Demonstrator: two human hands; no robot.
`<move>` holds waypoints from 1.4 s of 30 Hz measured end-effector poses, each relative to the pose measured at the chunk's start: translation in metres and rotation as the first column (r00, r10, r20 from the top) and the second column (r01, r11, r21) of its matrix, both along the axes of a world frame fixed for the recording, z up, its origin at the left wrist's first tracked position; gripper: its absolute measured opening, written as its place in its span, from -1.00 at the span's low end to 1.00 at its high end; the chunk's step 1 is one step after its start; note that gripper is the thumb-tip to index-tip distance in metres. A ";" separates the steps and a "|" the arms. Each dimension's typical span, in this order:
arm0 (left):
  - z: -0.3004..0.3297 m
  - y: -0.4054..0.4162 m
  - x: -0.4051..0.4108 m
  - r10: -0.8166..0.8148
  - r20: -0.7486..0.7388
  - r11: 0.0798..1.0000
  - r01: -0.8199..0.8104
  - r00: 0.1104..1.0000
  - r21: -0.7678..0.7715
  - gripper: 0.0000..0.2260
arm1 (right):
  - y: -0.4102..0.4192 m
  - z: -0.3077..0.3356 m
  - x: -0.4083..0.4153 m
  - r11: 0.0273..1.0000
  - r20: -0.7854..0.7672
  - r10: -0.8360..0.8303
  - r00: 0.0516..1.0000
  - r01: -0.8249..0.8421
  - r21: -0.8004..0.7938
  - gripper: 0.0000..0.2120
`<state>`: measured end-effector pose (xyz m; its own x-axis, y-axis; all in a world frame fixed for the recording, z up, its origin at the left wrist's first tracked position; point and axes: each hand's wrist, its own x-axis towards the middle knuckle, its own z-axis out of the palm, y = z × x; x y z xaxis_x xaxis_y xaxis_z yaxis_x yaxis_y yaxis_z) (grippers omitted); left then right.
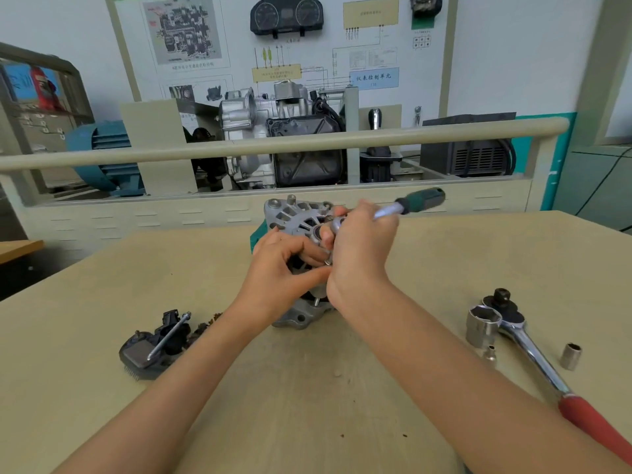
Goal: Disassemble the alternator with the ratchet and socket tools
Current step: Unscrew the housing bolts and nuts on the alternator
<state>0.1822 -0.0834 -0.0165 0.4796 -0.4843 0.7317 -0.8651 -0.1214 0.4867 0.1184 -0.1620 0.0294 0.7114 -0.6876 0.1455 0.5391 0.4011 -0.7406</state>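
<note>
Left hand (280, 265) pinching small bolt (327, 261) at alternator (294, 217), right hand (359, 248) gripping green-handled ratchet (410, 204)

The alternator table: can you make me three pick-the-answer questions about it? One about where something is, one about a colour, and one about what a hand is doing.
1. Where does the red-handled ratchet lie?
A. right of the alternator
B. left of it
C. on top of it

2. What colour is the handle of the small ratchet held at the alternator?
A. yellow
B. dark green
C. white

3. What is the right hand doing?
A. lying flat on the table
B. holding a loose socket
C. gripping the small ratchet

Answers:
1 A: it lies on the table's right side beside the large socket.
2 B: the grip sticking out past the hand is dark green.
3 C: its fingers curl round the ratchet's head on the alternator.
</note>
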 end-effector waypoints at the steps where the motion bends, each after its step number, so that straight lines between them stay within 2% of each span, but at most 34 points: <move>1: 0.000 0.001 0.000 -0.006 -0.007 1.000 0.006 1.000 0.007 -0.77 | 0.000 0.002 0.000 1.000 -0.017 0.011 1.000 -0.011 -0.005 -0.85; 3: 0.000 0.003 0.003 -0.012 -0.009 0.999 0.013 1.000 0.050 -0.81 | -0.006 0.007 0.002 0.987 -0.100 0.109 0.989 -0.120 -0.111 -0.88; 4: 0.000 0.005 0.005 -0.012 -0.019 0.997 0.013 1.000 0.070 -0.81 | -0.012 0.010 0.003 0.958 -0.154 0.203 0.967 -0.229 -0.175 -0.86; 5: 0.001 0.006 0.004 -0.013 -0.043 0.997 0.016 0.999 0.076 -0.81 | -0.019 0.015 0.004 0.899 -0.216 0.325 0.921 -0.371 -0.231 -0.84; 7: 0.002 0.007 0.003 -0.017 -0.089 0.998 0.023 0.996 0.066 -0.80 | -0.030 0.024 0.002 0.691 -0.327 0.567 0.756 -0.652 -0.311 -0.79; 8: 0.003 0.008 0.002 -0.020 -0.093 0.998 0.026 0.995 0.061 -0.80 | -0.034 0.025 0.002 0.597 -0.353 0.637 0.685 -0.729 -0.337 -0.77; 9: 0.003 0.007 0.001 -0.021 -0.088 0.998 0.026 0.996 0.061 -0.81 | -0.036 0.024 0.001 0.554 -0.361 0.663 0.656 -0.754 -0.354 -0.76; 10: 0.004 0.007 0.001 -0.018 -0.077 0.998 0.023 0.997 0.060 -0.85 | -0.036 0.022 0.000 0.570 -0.343 0.658 0.670 -0.741 -0.354 -0.76; 11: 0.004 0.006 0.002 -0.025 -0.068 0.998 0.029 0.997 0.059 -0.88 | -0.032 0.019 0.000 0.640 -0.300 0.621 0.724 -0.689 -0.340 -0.77; 12: 0.003 0.005 0.003 -0.025 -0.050 0.999 0.027 0.998 0.046 -0.80 | -0.024 0.015 0.000 0.748 -0.228 0.541 0.810 -0.587 -0.310 -0.79; 14: 0.001 0.003 0.003 -0.014 -0.030 0.999 0.015 0.999 0.038 -0.73 | -0.009 0.004 0.000 0.952 -0.051 0.262 0.964 -0.267 -0.150 -0.84; 15: 0.001 0.001 0.001 -0.006 -0.020 0.999 0.006 1.000 0.032 -0.76 | -0.004 0.000 0.000 0.991 0.011 0.126 0.992 -0.125 -0.038 -0.84; 17: 0.000 0.000 -0.001 0.007 -0.032 1.000 -0.006 0.999 0.016 -0.84 | -0.003 0.000 0.002 0.996 0.046 0.028 0.999 -0.032 0.085 -0.82; 18: -0.001 0.000 -0.001 0.009 -0.044 1.000 -0.009 0.999 0.012 -0.85 | -0.005 0.002 0.003 0.996 0.012 0.055 0.998 -0.055 0.070 -0.83; 20: -0.001 0.001 0.000 0.029 -0.045 0.999 -0.027 0.999 0.029 -0.83 | -0.014 0.008 0.003 0.972 -0.107 0.209 0.972 -0.219 -0.085 -0.85; 21: 0.000 0.003 0.001 0.036 -0.046 0.998 -0.034 0.998 0.046 -0.79 | -0.019 0.012 0.003 0.922 -0.171 0.320 0.932 -0.348 -0.171 -0.85; 23: 0.002 0.006 0.001 0.026 -0.064 0.997 -0.021 0.998 0.075 -0.74 | -0.027 0.019 0.001 0.762 -0.263 0.531 0.806 -0.590 -0.269 -0.82; 24: 0.003 0.007 0.001 0.014 -0.068 0.996 -0.008 0.998 0.088 -0.74 | -0.029 0.020 0.000 0.699 -0.271 0.598 0.754 -0.656 -0.284 -0.80; 25: 0.003 0.007 0.001 0.007 -0.065 0.996 -0.001 0.998 0.093 -0.75 | -0.030 0.019 -0.001 0.675 -0.261 0.626 0.735 -0.678 -0.291 -0.79; 27: 0.002 0.007 0.001 0.001 -0.057 0.997 0.004 0.998 0.073 -0.75 | -0.027 0.015 -0.002 0.747 -0.198 0.580 0.791 -0.612 -0.259 -0.78; 28: 0.001 0.006 0.001 0.001 -0.051 0.998 0.002 0.999 0.056 -0.75 | -0.021 0.011 -0.002 0.829 -0.145 0.486 0.862 -0.507 -0.236 -0.78; 30: -0.001 0.003 0.001 0.006 -0.040 0.999 -0.004 0.999 0.038 -0.71 | -0.007 0.000 -0.003 0.969 -0.027 0.197 0.980 -0.199 -0.149 -0.80; 32: -0.003 0.001 0.001 0.022 -0.031 1.000 -0.022 0.999 0.019 -0.67 | 0.004 -0.005 -0.005 1.000 0.036 -0.021 0.999 0.021 -0.003 -0.80; 33: -0.003 0.001 0.000 0.024 -0.034 1.000 -0.023 0.999 0.014 -0.72 | 0.004 -0.007 -0.004 0.998 0.042 -0.051 0.998 0.049 0.040 -0.79; 35: -0.001 0.002 -0.002 0.019 -0.046 1.000 -0.019 0.999 0.013 -0.83 | -0.001 -0.002 -0.003 1.000 -0.007 0.012 1.000 -0.012 0.012 -0.81; 37: 0.000 0.003 0.000 0.030 -0.040 0.998 -0.028 0.999 0.051 -0.82 | -0.014 0.006 -0.001 0.972 -0.120 0.180 0.976 -0.195 -0.128 -0.82; 40: 0.001 0.006 0.001 0.053 -0.067 0.993 -0.046 0.996 0.106 -0.81 | -0.030 0.018 -0.001 0.780 -0.256 0.511 0.821 -0.568 -0.263 -0.78; 42: 0.001 0.008 0.002 0.025 -0.073 0.995 -0.018 0.997 0.095 -0.81 | -0.033 0.018 -0.002 0.711 -0.240 0.605 0.759 -0.651 -0.267 -0.75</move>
